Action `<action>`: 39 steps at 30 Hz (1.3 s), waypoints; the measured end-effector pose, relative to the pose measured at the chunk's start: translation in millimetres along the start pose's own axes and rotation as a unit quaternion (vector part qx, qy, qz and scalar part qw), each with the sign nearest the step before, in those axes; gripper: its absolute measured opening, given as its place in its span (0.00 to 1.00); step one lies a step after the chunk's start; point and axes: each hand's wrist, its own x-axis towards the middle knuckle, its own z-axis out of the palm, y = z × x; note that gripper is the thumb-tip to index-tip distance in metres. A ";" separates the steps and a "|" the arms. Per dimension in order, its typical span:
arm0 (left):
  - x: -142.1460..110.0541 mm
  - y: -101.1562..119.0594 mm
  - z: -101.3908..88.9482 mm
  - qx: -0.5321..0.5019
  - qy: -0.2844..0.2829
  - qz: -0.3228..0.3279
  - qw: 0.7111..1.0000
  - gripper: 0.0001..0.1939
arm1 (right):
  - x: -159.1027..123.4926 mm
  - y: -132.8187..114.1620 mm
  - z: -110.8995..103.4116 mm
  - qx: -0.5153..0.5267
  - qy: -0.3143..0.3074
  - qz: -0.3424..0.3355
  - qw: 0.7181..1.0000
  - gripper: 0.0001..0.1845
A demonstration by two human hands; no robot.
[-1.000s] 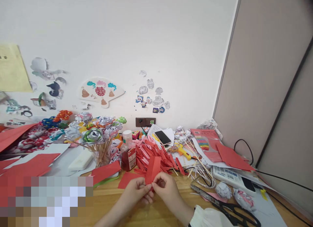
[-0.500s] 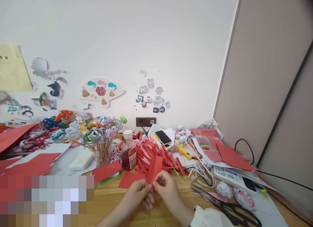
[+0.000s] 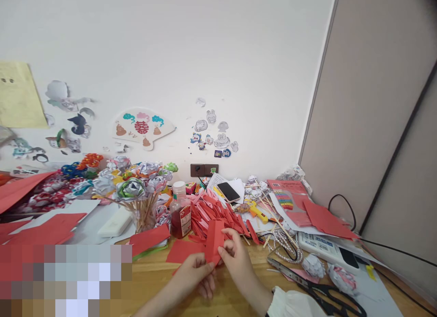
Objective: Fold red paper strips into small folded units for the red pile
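Between my two hands stands a folded strip of red paper (image 3: 214, 240), upright above the wooden table. My left hand (image 3: 198, 272) pinches its lower end between thumb and fingers. On the strip's right edge, my right hand (image 3: 233, 253) grips with thumb and fingertips, a little higher up. A flat piece of red paper (image 3: 182, 252) lies on the table just behind my left hand. Behind the strip is a heap of folded red paper pieces (image 3: 208, 210).
A bottle of red liquid (image 3: 180, 212) stands left of the heap, beside a cup of wooden sticks (image 3: 142, 214) below paper flowers (image 3: 131, 187). Black-handled scissors (image 3: 327, 294), a pearl-bead string (image 3: 283, 245) and a yellow glue gun (image 3: 256, 211) lie to the right. A phone (image 3: 228, 192) rests behind.
My right hand has moved up along the strip's right edge. The strip has turned, so a wider face shows now. My left hand stays at its lower end.
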 end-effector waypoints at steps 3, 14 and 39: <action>-0.1 2.0 -2.9 0.066 0.067 0.043 0.995 0.18 | -3.2 3.3 -0.6 -0.064 -0.040 -0.029 0.997 0.22; 0.2 4.8 -16.2 0.198 0.077 0.162 0.964 0.17 | 0.8 -5.6 -2.2 0.045 -0.073 0.036 0.996 0.18; -3.2 1.1 -10.3 0.294 0.062 0.161 0.940 0.12 | 1.3 -7.0 -5.6 0.033 -0.127 0.113 0.985 0.16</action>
